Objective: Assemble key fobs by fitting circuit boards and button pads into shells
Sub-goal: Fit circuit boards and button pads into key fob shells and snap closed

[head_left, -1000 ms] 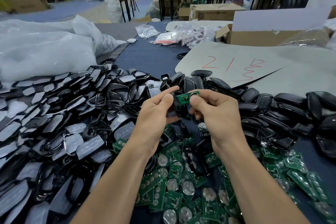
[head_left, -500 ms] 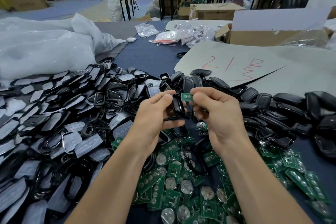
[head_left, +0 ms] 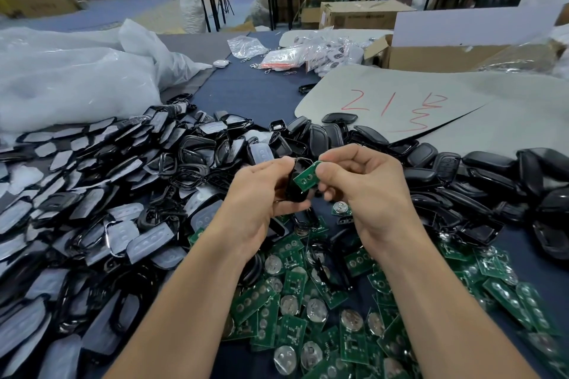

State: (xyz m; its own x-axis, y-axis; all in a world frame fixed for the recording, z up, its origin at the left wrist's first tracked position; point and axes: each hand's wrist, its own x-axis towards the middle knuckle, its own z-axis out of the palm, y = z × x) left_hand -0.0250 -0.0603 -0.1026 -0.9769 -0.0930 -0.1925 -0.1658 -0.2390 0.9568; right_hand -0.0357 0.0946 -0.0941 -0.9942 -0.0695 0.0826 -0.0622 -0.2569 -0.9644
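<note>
My left hand (head_left: 255, 197) grips a black key fob shell (head_left: 297, 186) held upright above the table. My right hand (head_left: 366, 191) pinches a small green circuit board (head_left: 306, 177) at its top edge, with the board tilted and touching the shell's open face. A heap of green circuit boards (head_left: 308, 311) with round coin cells lies below my hands. Translucent grey button pads and black frames (head_left: 92, 209) are piled to the left. Black shells (head_left: 462, 188) are piled to the right.
A grey sheet with red writing (head_left: 400, 101) lies at the back right, beside an open cardboard box (head_left: 431, 55). White plastic bags (head_left: 77, 77) bulk at the back left. Small packets (head_left: 308, 55) lie on the dark blue table far back.
The green board has turned from edge-on to face-up and has dropped onto the shell's face. Both hands have shifted only slightly.
</note>
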